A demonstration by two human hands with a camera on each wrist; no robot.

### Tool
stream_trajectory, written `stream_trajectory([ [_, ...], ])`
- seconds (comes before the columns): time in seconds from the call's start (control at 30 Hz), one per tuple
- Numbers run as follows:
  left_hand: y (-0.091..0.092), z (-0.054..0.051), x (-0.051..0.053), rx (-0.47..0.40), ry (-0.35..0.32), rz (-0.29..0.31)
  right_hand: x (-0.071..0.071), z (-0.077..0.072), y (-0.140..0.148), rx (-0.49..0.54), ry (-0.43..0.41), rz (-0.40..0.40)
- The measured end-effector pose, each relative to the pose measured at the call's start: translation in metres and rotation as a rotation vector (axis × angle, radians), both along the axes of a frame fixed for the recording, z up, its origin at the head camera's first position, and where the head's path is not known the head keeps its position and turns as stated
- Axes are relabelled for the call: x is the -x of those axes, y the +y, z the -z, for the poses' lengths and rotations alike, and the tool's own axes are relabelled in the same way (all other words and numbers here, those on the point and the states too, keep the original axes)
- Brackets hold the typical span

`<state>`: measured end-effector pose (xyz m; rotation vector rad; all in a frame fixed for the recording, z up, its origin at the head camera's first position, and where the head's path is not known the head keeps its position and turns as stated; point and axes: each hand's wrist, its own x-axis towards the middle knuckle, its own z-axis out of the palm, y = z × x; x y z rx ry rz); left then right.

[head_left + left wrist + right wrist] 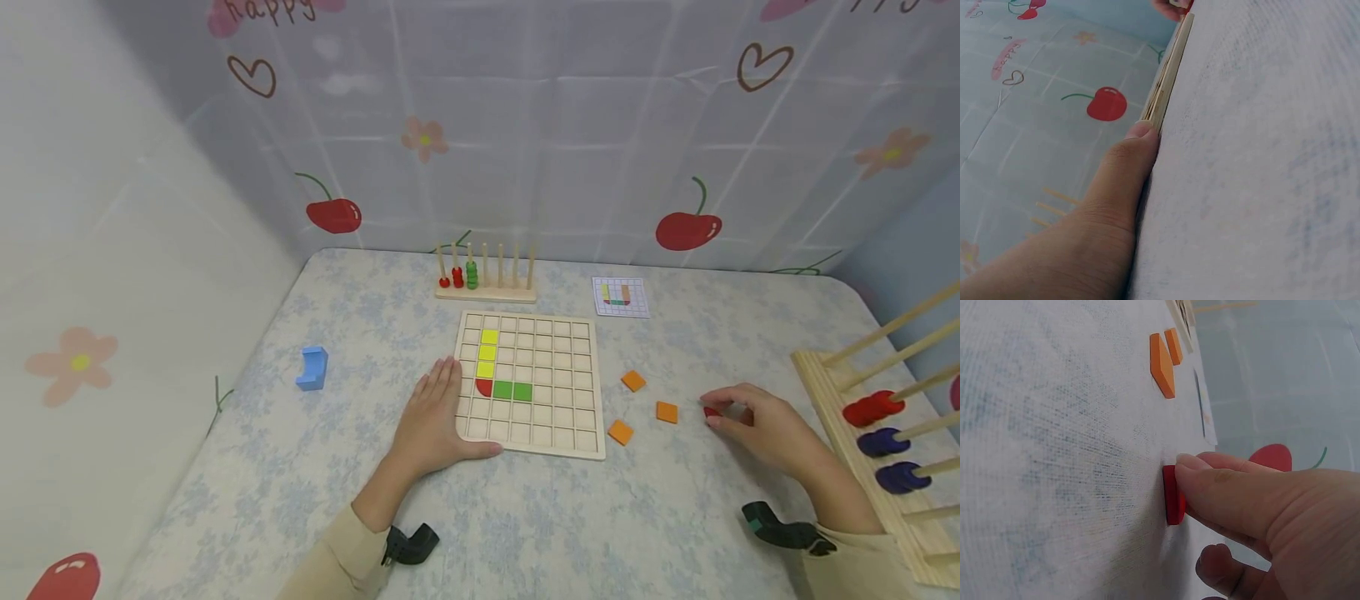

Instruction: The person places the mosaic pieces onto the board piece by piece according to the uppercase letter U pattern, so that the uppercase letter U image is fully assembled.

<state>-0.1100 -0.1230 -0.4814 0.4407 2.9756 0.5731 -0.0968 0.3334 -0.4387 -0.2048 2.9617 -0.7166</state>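
Observation:
A wooden grid board (558, 417) lies on the table with three yellow tiles (487, 353) in a column. Below them sit a red rounded piece (484, 387) and two green tiles (513, 391) in a row. My left hand (431, 421) rests against the board's near left corner, fingers straight along its left side, thumb at its front edge. Over on the right, my right hand (765, 421) pinches a small red piece (1174, 495) between thumb and fingers, close to the tabletop. Three orange square tiles (667, 412) lie between that hand and the board.
Behind the board stands a small peg rack (487, 293) with red and green beads. A printed pattern card (621, 297) lies at the back right, a blue notched block (312, 368) at left. A larger wooden peg rack (821, 387) with red and dark blue beads occupies the right edge.

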Motion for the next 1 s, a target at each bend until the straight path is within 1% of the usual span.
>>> stream_trajectory([
  [0.1,0.000,0.000,0.000,-0.004,0.010,-0.003,0.000,0.000,0.000,-0.008,-0.019,0.000],
  [0.27,0.000,-0.001,-0.002,-0.006,0.022,-0.005,0.002,0.002,-0.003,-0.025,0.005,0.003],
  [0.33,0.000,-0.001,-0.002,-0.008,0.022,-0.005,0.002,0.002,-0.003,-0.031,-0.004,0.005],
  [0.43,0.000,-0.001,-0.002,-0.011,0.026,-0.002,0.003,0.001,-0.001,-0.023,-0.048,-0.003],
  [0.6,0.000,0.000,-0.001,-0.001,0.012,-0.002,0.002,-0.001,0.005,-0.008,-0.129,-0.039],
  [0.73,0.000,0.000,-0.001,0.010,0.000,-0.003,0.002,-0.002,0.008,-0.012,-0.155,-0.031],
  [1.0,0.000,0.000,0.000,0.014,-0.008,-0.003,0.002,-0.002,0.006,-0.011,-0.125,0.022],
])
